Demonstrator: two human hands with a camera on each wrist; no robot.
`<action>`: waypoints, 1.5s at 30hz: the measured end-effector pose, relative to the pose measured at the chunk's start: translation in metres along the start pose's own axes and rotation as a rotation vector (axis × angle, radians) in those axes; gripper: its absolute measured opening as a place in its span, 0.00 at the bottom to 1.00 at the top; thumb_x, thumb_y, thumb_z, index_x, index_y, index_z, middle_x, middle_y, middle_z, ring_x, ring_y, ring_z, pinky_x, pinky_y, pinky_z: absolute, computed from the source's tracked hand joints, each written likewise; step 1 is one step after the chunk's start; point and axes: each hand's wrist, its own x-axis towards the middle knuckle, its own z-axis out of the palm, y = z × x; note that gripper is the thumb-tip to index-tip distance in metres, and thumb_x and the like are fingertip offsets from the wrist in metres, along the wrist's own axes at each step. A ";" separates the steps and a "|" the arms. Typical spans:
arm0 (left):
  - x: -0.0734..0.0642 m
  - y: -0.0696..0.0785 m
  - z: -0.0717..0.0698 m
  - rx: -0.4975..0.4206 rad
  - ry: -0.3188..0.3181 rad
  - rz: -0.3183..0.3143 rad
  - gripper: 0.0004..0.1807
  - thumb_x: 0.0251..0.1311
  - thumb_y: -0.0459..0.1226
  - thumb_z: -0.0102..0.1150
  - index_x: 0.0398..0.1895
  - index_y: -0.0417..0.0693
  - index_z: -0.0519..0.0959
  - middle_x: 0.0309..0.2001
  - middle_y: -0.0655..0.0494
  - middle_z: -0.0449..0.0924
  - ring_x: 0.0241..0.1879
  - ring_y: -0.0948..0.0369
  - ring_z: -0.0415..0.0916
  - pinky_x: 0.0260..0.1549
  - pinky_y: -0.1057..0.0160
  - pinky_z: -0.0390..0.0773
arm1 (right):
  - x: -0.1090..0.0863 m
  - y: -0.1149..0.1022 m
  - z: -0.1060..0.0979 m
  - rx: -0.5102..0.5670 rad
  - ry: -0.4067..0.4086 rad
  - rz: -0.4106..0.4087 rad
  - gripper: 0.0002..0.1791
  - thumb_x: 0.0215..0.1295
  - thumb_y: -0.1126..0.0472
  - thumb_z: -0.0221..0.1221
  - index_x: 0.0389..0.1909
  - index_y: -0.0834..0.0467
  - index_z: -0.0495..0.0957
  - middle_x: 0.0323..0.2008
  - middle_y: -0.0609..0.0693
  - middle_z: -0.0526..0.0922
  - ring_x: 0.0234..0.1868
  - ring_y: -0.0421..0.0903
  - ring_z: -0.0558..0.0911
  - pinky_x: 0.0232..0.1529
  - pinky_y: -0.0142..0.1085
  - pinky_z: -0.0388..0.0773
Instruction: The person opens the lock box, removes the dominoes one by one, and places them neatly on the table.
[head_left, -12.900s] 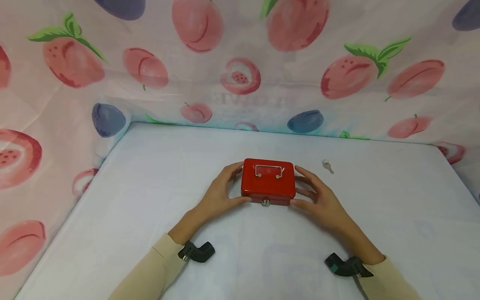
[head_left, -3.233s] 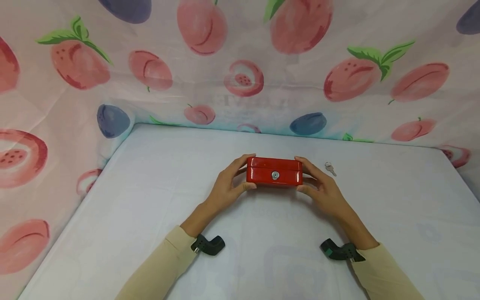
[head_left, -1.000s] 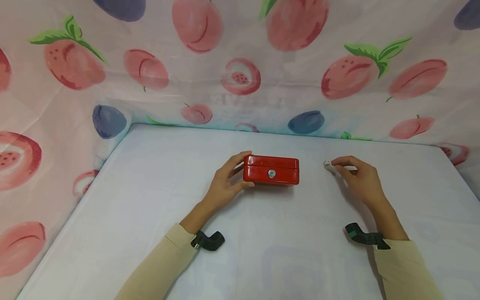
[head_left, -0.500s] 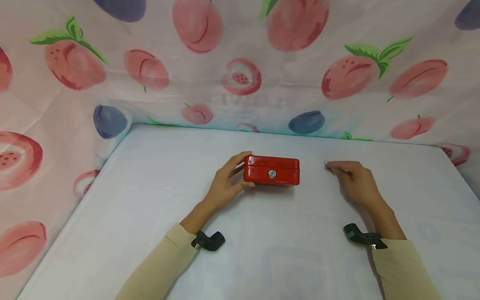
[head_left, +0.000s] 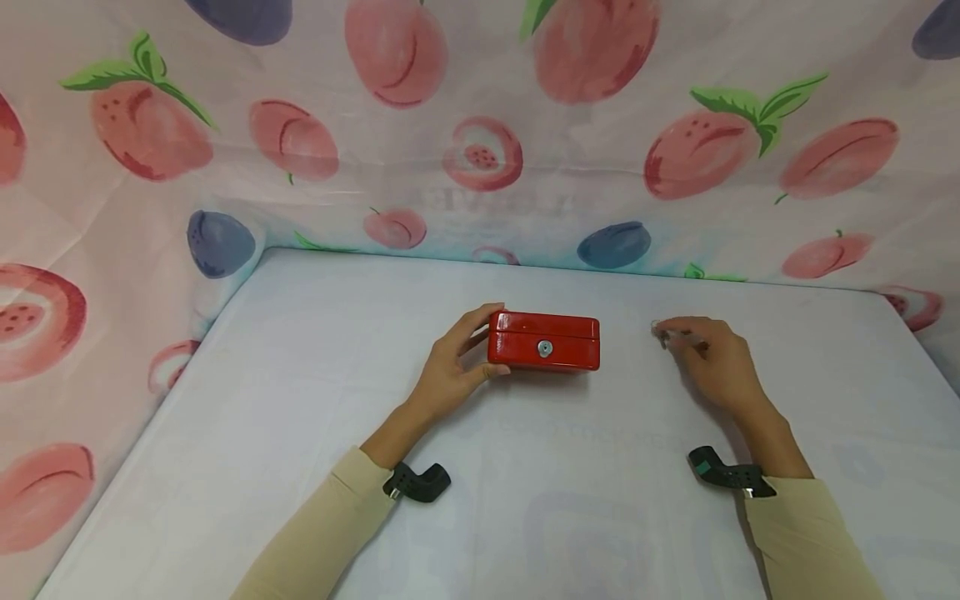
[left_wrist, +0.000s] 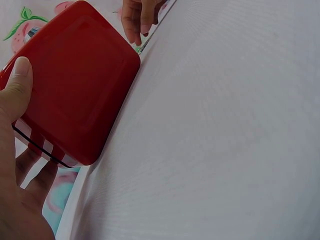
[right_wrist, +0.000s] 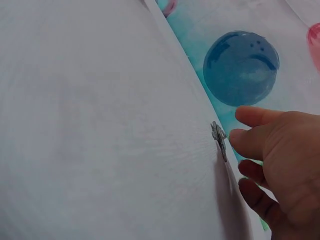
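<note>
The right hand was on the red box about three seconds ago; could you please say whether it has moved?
Yes: against the blue plum print in the head view, the right hand has moved right, from the box to the key.

A glossy red rectangular metal box (head_left: 543, 329), shut, stands on edge between thumb and fingers of the left hand (head_left: 442, 379), round silver lock (head_left: 545, 349) upward. A small silver metal key (right_wrist: 220, 137) is right at the fingertips of the right hand (head_left: 720, 367).

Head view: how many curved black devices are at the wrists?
2. One curved black device is at the wrist of the left hand, which grips the shiny red box; the other at that of the right hand. None seems hidden.
</note>
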 end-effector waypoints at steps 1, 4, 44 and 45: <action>0.000 0.000 0.000 -0.001 0.000 0.000 0.38 0.43 0.26 0.65 0.60 0.35 0.60 0.57 0.41 0.64 0.59 0.56 0.59 0.50 0.46 0.65 | 0.000 0.000 0.000 -0.005 0.014 0.011 0.13 0.60 0.67 0.54 0.45 0.54 0.78 0.45 0.53 0.77 0.43 0.50 0.73 0.36 0.46 0.69; 0.000 0.000 0.000 -0.002 0.000 0.000 0.38 0.43 0.26 0.65 0.61 0.35 0.60 0.57 0.40 0.64 0.59 0.57 0.59 0.50 0.45 0.65 | -0.001 -0.001 0.001 -0.031 0.050 0.039 0.13 0.59 0.65 0.56 0.45 0.56 0.78 0.41 0.55 0.77 0.36 0.50 0.72 0.30 0.43 0.66; 0.000 0.004 0.000 0.008 -0.001 -0.034 0.38 0.44 0.26 0.64 0.61 0.37 0.59 0.58 0.43 0.63 0.60 0.57 0.58 0.51 0.47 0.65 | 0.000 -0.016 0.001 -0.002 0.130 0.163 0.17 0.67 0.54 0.45 0.41 0.66 0.71 0.37 0.60 0.74 0.34 0.51 0.71 0.30 0.40 0.65; 0.000 0.004 0.000 0.010 -0.001 -0.034 0.38 0.44 0.26 0.64 0.61 0.37 0.59 0.58 0.43 0.63 0.60 0.57 0.58 0.51 0.47 0.65 | 0.000 -0.017 0.000 0.008 0.139 0.165 0.18 0.67 0.53 0.45 0.41 0.66 0.71 0.37 0.60 0.74 0.34 0.51 0.71 0.30 0.39 0.65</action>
